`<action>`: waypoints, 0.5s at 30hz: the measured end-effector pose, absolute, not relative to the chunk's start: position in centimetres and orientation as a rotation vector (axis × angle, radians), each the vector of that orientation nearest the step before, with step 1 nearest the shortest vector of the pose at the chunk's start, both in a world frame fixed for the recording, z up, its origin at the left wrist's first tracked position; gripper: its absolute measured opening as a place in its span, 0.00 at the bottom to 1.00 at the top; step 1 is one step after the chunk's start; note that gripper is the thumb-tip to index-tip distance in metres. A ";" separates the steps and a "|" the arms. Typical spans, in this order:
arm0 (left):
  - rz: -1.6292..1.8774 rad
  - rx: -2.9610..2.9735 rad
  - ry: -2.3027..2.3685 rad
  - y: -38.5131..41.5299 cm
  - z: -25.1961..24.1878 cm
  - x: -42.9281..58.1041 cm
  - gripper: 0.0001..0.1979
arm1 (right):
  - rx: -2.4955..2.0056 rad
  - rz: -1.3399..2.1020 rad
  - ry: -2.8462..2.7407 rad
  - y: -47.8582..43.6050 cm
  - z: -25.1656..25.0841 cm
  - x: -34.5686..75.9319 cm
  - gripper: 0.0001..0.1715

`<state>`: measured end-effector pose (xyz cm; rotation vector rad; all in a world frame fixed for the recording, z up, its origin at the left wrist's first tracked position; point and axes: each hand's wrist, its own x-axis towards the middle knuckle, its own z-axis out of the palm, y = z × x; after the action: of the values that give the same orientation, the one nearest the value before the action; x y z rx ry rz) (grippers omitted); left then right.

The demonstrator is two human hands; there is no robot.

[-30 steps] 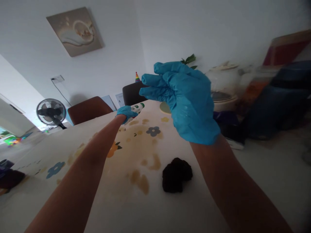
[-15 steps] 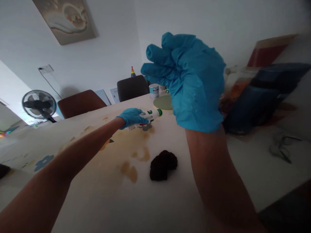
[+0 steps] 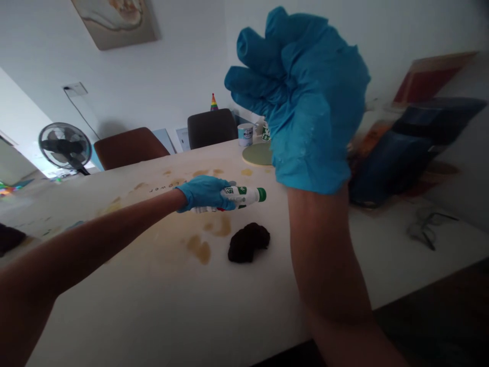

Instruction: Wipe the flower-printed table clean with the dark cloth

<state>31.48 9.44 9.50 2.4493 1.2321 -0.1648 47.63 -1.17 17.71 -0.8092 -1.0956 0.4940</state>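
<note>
My left hand (image 3: pixel 206 193), in a blue glove, is wrapped round a white plastic bottle (image 3: pixel 244 196) with green printing. The bottle lies tilted to its side, its green cap pointing right, low over the stained table. Raised high and close to the camera is my gloved right hand (image 3: pixel 305 97), with its fingers curled in and nothing visible in them. A dark brown, crumpled cloth-like lump (image 3: pixel 249 242) rests on the table below the bottle. Light brown stains (image 3: pixel 199 248) spread over the white tabletop (image 3: pixel 160 306) around the left hand.
A green round mat (image 3: pixel 257 154) and a white-blue tin (image 3: pixel 245 134) stand at the far edge. Chairs (image 3: pixel 212 127) line that side. Glasses (image 3: pixel 426 229) and blurred dark blue objects (image 3: pixel 405 148) are on the right. A fan (image 3: pixel 64 148) stands left.
My left hand has brought the bottle slightly right and nearer. My right hand appears higher in view, still curled. The camera view has shifted a little.
</note>
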 end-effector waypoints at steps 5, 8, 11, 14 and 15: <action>-0.140 2.411 1.360 8.5 9.5 29.2 0.30 | -0.716 0.525 -1.091 -1.5 17.8 47.7 0.14; -0.122 2.365 1.383 7.6 9.7 27.6 0.33 | -0.409 0.589 -1.118 -0.9 17.8 47.3 0.13; -0.057 2.291 1.431 6.0 8.9 26.0 0.36 | -0.290 0.628 -1.101 -0.7 17.7 46.9 0.14; 0.029 2.247 1.484 4.3 7.4 24.1 0.37 | -0.341 0.619 -1.125 -0.9 17.5 46.6 0.17; 0.041 2.248 1.473 3.8 7.0 23.5 0.36 | -0.339 0.607 -1.141 -0.9 17.5 46.5 0.19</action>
<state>23.45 3.82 7.01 2.2480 1.4735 0.0410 46.54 -0.89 17.45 -0.3394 -1.1409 0.6072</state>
